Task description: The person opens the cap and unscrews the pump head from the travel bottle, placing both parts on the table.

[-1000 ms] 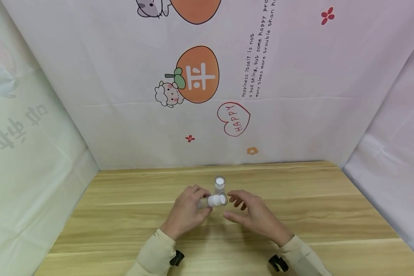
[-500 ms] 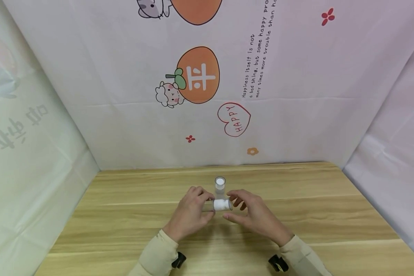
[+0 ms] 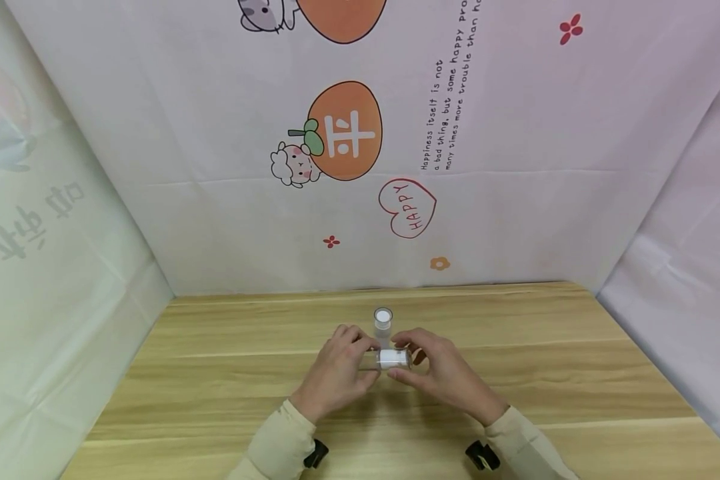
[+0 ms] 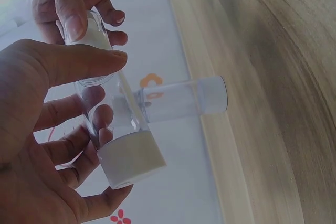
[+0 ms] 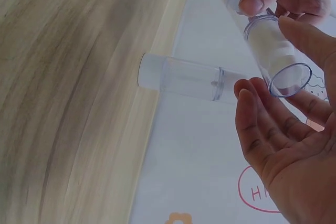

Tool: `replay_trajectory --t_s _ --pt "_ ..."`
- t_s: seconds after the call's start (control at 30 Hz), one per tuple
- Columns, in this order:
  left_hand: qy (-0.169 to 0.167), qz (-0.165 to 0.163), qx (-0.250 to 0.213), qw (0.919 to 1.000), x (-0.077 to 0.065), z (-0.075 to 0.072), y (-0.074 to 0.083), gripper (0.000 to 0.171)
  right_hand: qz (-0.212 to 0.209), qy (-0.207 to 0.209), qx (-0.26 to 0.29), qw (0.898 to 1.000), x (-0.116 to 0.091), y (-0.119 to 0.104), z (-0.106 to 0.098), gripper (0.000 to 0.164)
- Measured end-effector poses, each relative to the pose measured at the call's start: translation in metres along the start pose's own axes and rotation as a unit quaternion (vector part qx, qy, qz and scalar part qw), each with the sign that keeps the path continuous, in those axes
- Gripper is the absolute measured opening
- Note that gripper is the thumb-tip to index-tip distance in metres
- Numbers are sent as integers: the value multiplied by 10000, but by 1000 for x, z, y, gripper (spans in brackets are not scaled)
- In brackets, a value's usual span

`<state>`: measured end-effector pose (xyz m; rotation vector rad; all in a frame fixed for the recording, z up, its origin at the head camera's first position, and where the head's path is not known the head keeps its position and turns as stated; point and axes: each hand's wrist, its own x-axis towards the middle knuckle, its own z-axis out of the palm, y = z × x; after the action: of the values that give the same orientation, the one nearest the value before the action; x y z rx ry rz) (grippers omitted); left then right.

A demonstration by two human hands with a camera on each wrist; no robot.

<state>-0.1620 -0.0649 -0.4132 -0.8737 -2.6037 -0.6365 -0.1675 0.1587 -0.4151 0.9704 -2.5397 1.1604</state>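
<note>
A clear pump bottle (image 3: 394, 359) with a white base lies sideways between both hands, held above the table. My left hand (image 3: 336, 373) grips its transparent body; the thumb crosses the bottle in the left wrist view, near the white base (image 4: 131, 158). My right hand (image 3: 444, 373) is curved around the other end, thumb and fingers at the clear cap (image 5: 290, 80) over the white pump head. How firmly the right fingertips press is hard to tell. Just behind, a second similar bottle (image 3: 383, 320) stands upright on the table.
The wood-grain table (image 3: 228, 373) meets a white printed cloth (image 3: 234, 227) at its back edge. More cloth hangs at the left and right sides. A black strap device (image 3: 483, 456) sits at each wrist.
My left hand has moved right, turning the bottle from its slight tilt toward the camera to level. The capped end is now between the right thumb and fingers. The standing bottle stays put.
</note>
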Motion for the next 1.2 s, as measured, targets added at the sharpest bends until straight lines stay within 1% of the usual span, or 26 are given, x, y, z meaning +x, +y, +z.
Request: replay_trajectory --t_s 0.17,0.3,0.47,0.63,0.87,1.0,1.2 --pt "-16 -4 12 10000 1 1 0 32 -91 -24 178 9998 3 2 0 35" --pt "-3 -19 22 10000 2 1 0 34 -141 -7 348 9993 4 4 1 34" --pt "-81 -129 -66 9999 2 1 -2 39 -23 13 660 9978 5 6 1 32" --pt "-187 -285 -225 9992 1 -1 -3 37 113 0 877 9961 5 8 0 30" --pt "-180 -191 -227 9994 -1 -4 -3 33 73 39 913 9958 5 9 1 29" --pt "-165 -157 -137 9996 -1 -5 -2 33 -32 180 814 9965 5 9 3 29" --pt "-27 -52 90 9999 -1 -5 -2 33 -167 413 683 9967 5 7 7 31"
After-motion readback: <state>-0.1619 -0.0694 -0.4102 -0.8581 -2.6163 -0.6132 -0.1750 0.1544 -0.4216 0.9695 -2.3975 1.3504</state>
